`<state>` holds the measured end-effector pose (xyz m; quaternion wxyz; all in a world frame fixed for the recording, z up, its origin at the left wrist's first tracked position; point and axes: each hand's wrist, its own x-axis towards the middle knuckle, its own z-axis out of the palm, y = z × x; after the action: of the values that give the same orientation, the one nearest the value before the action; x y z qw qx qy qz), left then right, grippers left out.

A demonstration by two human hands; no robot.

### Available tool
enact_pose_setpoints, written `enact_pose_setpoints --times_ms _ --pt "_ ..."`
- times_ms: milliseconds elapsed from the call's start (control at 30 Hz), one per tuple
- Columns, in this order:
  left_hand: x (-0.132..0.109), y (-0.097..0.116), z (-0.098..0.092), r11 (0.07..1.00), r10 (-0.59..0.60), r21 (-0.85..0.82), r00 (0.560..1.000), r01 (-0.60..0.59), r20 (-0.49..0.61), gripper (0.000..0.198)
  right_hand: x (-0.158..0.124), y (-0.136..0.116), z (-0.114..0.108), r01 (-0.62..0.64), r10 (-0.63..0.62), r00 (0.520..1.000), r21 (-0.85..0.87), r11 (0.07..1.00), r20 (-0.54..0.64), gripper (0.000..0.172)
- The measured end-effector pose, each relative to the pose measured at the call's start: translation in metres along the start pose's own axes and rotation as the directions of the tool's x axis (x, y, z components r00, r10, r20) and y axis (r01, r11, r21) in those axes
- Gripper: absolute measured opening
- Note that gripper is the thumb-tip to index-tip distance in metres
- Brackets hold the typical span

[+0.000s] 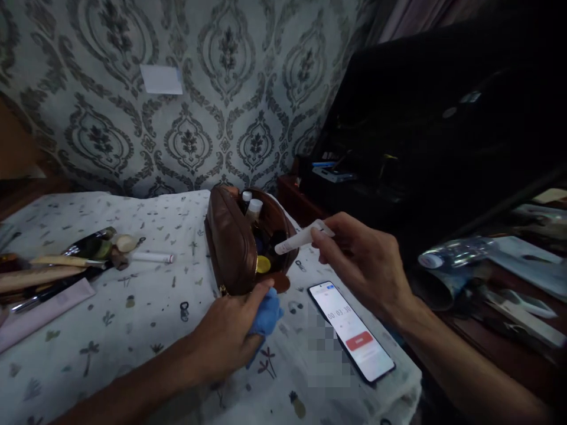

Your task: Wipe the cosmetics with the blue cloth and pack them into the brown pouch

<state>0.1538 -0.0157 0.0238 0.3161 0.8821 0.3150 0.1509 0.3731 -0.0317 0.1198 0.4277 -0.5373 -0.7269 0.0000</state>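
Observation:
A brown cosmetic bag [228, 239] stands unzipped on the cloth-covered surface, with white-capped bottles [254, 209] and a yellow round item [263, 264] inside. My right hand [365, 254] pinches a slim white tube [296, 239] by one end. The tube's other end points left, over the bag's right rim. Bunched in my left hand [233, 333] is a blue cloth [268, 313], and the fingertips of that hand touch the bag's front edge. A phone [354, 336] showing a running timer lies below my right hand.
To the left lie several cosmetics, among them a pink tube [53, 310], a white stick with a red band [153, 257] and brushes [66, 260]. At right, a dark screen [425, 118] rises behind a clear plastic bottle [460, 252] and clutter. A patterned wall [212, 112] closes the back.

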Motion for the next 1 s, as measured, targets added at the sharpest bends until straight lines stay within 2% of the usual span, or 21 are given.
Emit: enact_pose_setpoints --times_ms 167,300,467,600,800,900,1000 --pt "-0.002 -0.010 0.014 0.998 0.060 -0.013 0.998 -0.060 -0.002 0.083 0.017 0.001 -0.004 0.019 -0.007 0.987 -0.072 0.997 0.160 0.029" --pt "-0.002 -0.013 0.016 0.995 0.082 -0.061 0.997 -0.081 0.013 0.085 0.024 0.002 0.001 0.024 -0.005 0.964 -0.069 0.997 0.265 0.029" --pt "-0.001 -0.014 0.014 0.995 0.094 -0.040 0.995 -0.093 0.030 0.088 0.024 0.008 0.015 0.066 -0.027 0.959 -0.129 0.989 0.283 0.028" --pt "0.000 -0.013 0.015 0.993 0.105 -0.052 0.994 -0.103 0.026 0.088 0.020 0.016 0.028 0.071 0.007 0.948 -0.235 0.969 0.318 0.027" --pt "0.001 -0.012 0.014 0.996 0.091 0.013 0.993 -0.092 0.074 0.089 0.014 0.025 0.036 0.103 0.075 0.928 -0.446 0.889 0.364 0.023" --pt "0.002 -0.010 0.013 0.994 0.087 0.053 0.991 -0.093 0.106 0.089 0.016 0.018 0.036 0.127 0.154 0.882 -0.537 0.834 0.446 0.025" --pt "0.002 -0.006 0.011 0.995 0.046 0.086 0.991 -0.058 0.127 0.087 0.020 0.008 0.035 0.144 0.281 0.798 -0.622 0.770 0.533 0.026"
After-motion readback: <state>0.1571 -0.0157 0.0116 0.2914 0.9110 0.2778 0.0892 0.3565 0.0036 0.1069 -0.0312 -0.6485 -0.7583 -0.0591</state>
